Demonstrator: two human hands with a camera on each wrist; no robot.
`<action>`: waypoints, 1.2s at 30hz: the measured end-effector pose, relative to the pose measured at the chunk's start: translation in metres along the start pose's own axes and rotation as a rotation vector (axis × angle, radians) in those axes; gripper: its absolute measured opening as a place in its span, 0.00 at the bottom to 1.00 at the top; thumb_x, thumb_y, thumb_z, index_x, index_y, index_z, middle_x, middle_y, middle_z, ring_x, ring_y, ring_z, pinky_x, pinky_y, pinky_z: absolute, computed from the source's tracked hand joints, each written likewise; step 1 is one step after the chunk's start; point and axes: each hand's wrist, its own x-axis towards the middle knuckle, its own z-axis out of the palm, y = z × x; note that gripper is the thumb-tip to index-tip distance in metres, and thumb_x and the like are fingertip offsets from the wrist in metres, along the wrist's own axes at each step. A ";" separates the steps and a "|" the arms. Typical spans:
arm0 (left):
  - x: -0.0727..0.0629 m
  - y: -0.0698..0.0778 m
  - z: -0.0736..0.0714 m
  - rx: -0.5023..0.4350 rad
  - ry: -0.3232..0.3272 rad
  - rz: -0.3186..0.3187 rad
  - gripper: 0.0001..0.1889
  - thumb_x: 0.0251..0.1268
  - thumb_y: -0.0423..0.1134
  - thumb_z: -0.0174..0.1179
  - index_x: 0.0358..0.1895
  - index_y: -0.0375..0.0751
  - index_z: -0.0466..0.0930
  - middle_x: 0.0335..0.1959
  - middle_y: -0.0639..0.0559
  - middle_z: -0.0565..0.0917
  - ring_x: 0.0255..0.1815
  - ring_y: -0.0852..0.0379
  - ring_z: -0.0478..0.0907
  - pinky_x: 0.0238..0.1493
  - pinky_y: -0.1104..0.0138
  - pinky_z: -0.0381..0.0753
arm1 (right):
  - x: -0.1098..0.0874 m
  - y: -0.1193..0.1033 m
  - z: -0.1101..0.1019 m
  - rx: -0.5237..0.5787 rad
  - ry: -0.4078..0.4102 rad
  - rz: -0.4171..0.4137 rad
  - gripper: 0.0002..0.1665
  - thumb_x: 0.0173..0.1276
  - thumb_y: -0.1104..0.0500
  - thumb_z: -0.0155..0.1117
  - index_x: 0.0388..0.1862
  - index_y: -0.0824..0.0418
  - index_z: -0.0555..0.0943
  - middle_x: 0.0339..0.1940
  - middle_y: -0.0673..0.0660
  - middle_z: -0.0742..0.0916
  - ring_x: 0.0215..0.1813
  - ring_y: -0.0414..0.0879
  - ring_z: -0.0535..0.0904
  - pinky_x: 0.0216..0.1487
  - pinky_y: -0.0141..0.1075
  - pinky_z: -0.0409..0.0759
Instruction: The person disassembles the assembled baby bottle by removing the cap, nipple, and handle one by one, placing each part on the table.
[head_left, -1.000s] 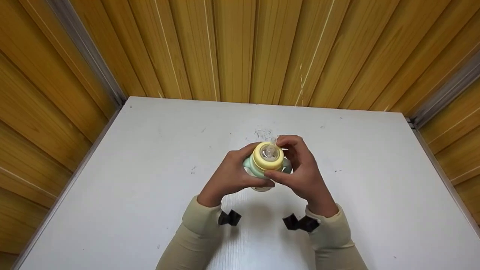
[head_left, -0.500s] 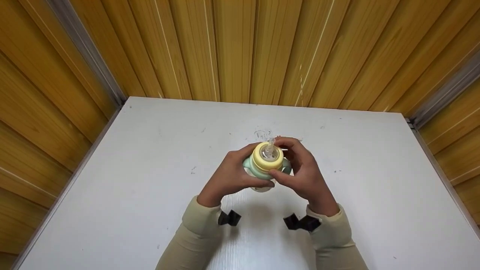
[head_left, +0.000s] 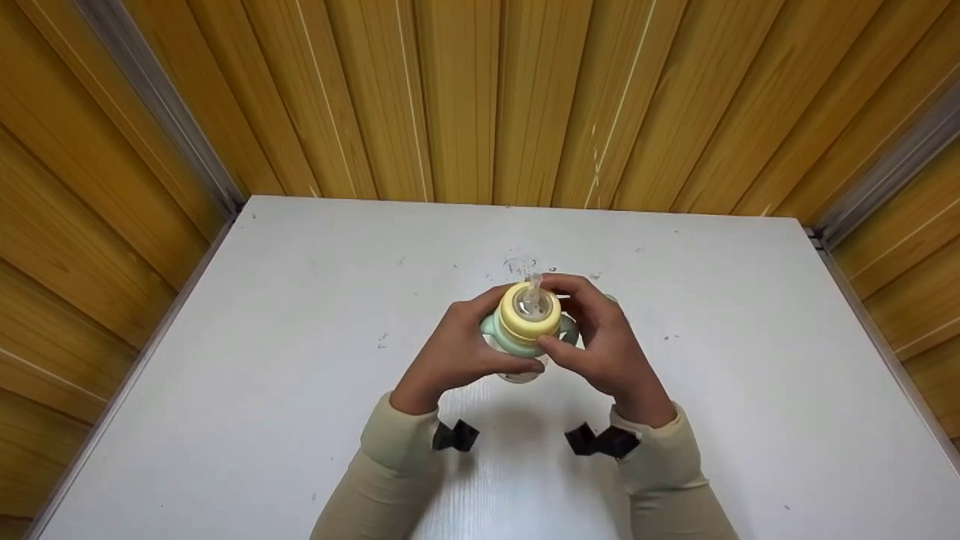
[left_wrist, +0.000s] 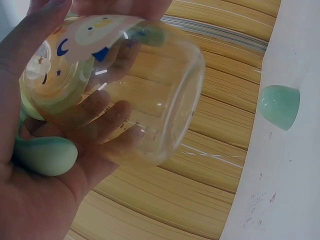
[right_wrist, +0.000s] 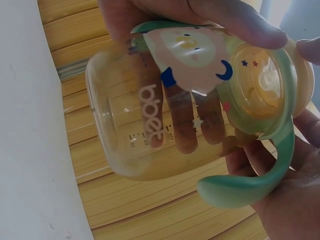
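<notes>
A baby bottle point(head_left: 525, 328) with a yellow collar point(head_left: 523, 327), a clear spout point(head_left: 534, 291) and green side handles is held above the white table. My left hand point(head_left: 466, 343) wraps its clear body, and the fingers show through the wall in both wrist views. With thumb and fingers, my right hand point(head_left: 602, 337) grips the yellow collar from the other side. In the right wrist view, a curved green handle point(right_wrist: 240, 187) passes in front of the right palm. The clear body point(right_wrist: 150, 110) carries a cartoon print and measuring marks, and no liquid shows inside.
A green dome-shaped cap point(left_wrist: 280, 106) rests on the white table point(head_left: 300, 337); in the head view the right hand mostly hides it. Yellow wood-patterned walls point(head_left: 457, 97) stand behind and at both sides. Both wrists bear black mounts.
My right thumb has slid slightly to the right along the collar, and its fingers have come round toward the spout. The left hand keeps its hold. The head view has shifted slightly.
</notes>
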 end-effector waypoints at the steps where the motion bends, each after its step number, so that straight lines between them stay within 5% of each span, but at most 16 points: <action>1: 0.000 0.000 0.000 0.000 0.000 0.002 0.43 0.39 0.51 0.79 0.65 0.56 0.72 0.55 0.59 0.81 0.51 0.60 0.79 0.53 0.64 0.80 | 0.000 0.000 0.000 -0.001 0.000 0.001 0.32 0.54 0.70 0.66 0.61 0.64 0.73 0.58 0.57 0.79 0.56 0.48 0.79 0.58 0.37 0.78; 21: -0.005 0.000 0.001 -0.016 0.018 -0.013 0.41 0.38 0.50 0.80 0.63 0.60 0.73 0.53 0.62 0.82 0.49 0.62 0.78 0.52 0.62 0.80 | -0.001 -0.001 0.005 0.038 0.022 -0.051 0.35 0.52 0.71 0.69 0.60 0.64 0.70 0.58 0.59 0.76 0.57 0.52 0.78 0.57 0.38 0.78; 28: -0.005 0.001 0.002 -0.011 0.013 -0.016 0.40 0.39 0.47 0.80 0.63 0.58 0.73 0.53 0.60 0.82 0.49 0.61 0.79 0.51 0.62 0.80 | 0.000 0.001 0.007 0.049 0.044 -0.054 0.34 0.49 0.71 0.74 0.55 0.64 0.72 0.52 0.60 0.76 0.50 0.52 0.78 0.54 0.37 0.79; 36: -0.003 0.002 0.000 0.002 0.002 -0.013 0.42 0.38 0.49 0.80 0.64 0.55 0.73 0.54 0.59 0.82 0.50 0.60 0.79 0.53 0.62 0.80 | 0.000 0.001 0.004 0.005 0.008 -0.023 0.31 0.53 0.69 0.70 0.58 0.63 0.72 0.55 0.57 0.78 0.55 0.51 0.78 0.56 0.37 0.79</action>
